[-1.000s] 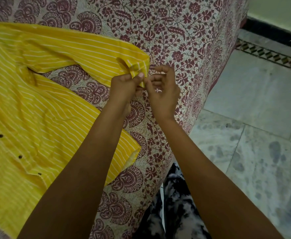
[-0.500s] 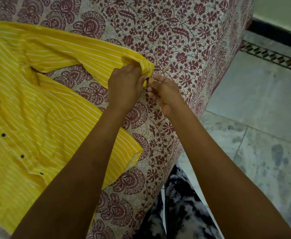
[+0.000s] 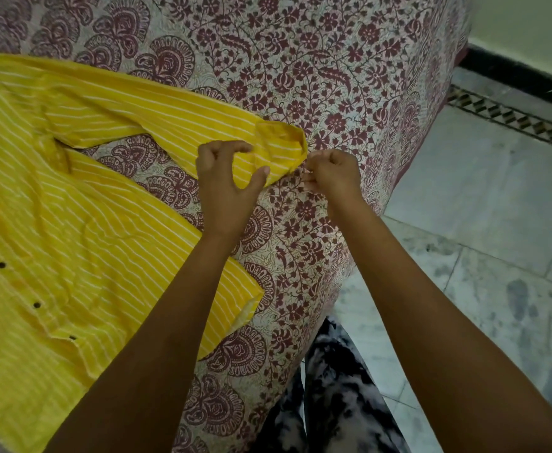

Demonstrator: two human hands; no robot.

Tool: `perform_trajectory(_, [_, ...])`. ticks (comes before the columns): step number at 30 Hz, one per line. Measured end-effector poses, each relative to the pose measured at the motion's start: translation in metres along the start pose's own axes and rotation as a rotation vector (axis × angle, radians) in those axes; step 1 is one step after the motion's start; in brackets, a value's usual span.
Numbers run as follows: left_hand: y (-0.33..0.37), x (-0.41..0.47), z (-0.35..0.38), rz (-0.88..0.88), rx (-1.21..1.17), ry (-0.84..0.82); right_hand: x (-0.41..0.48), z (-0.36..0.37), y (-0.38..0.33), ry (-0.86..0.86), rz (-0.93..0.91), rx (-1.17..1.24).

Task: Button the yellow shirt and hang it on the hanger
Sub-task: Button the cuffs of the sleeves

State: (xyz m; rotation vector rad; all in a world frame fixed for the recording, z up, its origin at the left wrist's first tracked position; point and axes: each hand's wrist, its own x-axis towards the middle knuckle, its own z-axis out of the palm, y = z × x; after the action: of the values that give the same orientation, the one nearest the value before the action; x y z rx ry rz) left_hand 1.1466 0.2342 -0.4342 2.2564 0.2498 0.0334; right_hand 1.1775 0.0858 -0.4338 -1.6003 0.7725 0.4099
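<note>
yellow shirt lying flat on floral bedspread, sleeve cuff reaching toward the bed edge, left hand arching over the cuff, thumb and forefinger spreading apart, right hand curling at the cuff tip, cannot tell if pinching it

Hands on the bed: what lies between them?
In the head view, the yellow shirt's sleeve cuff lies between the left hand and the right hand, resting on the floral bedspread.
</note>
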Motion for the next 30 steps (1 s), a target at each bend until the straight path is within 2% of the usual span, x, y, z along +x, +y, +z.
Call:
perform_trajectory(3, [-0.009, 0.013, 0.014, -0.131, 0.047, -0.102, 0.005, 0.004, 0.005, -0.032, 0.072, 0.003])
perform_trajectory(6, [-0.011, 0.027, 0.031, -0.243, 0.013, -0.202, 0.012, 0.011, 0.010, 0.034, 0.077, -0.056])
perform_trajectory(8, [-0.007, 0.035, 0.037, -0.173, 0.042, -0.207, 0.013, 0.013, 0.012, 0.043, 0.069, -0.019])
perform_trajectory(11, [0.001, 0.039, 0.038, 0.049, 0.024, -0.221, 0.021, 0.010, 0.010, -0.020, 0.091, 0.079])
perform_trajectory(14, [0.007, 0.022, 0.035, 0.090, 0.007, -0.448, 0.027, 0.003, 0.014, -0.040, 0.091, -0.043])
perform_trajectory(16, [0.004, 0.005, 0.036, 0.071, -0.008, -0.631, 0.029, -0.005, 0.024, 0.065, 0.047, -0.124])
perform_trajectory(18, [-0.006, -0.011, 0.034, 0.061, 0.019, -0.698, 0.028, -0.014, 0.036, 0.184, 0.044, -0.183])
perform_trajectory(22, [-0.027, -0.031, 0.028, 0.086, 0.237, -0.745, 0.022, -0.022, 0.042, 0.244, 0.036, -0.191])
perform_trajectory(24, [-0.028, -0.041, 0.023, 0.071, 0.257, -0.735, 0.012, -0.021, 0.040, 0.252, 0.034, -0.226])
perform_trajectory(26, [-0.023, -0.055, 0.012, 0.036, 0.222, -0.672, -0.013, -0.020, 0.036, 0.259, 0.001, -0.249])
perform_trajectory(30, [-0.011, -0.093, -0.028, -0.069, 0.091, -0.473, -0.080, -0.013, 0.035, 0.158, -0.124, -0.296])
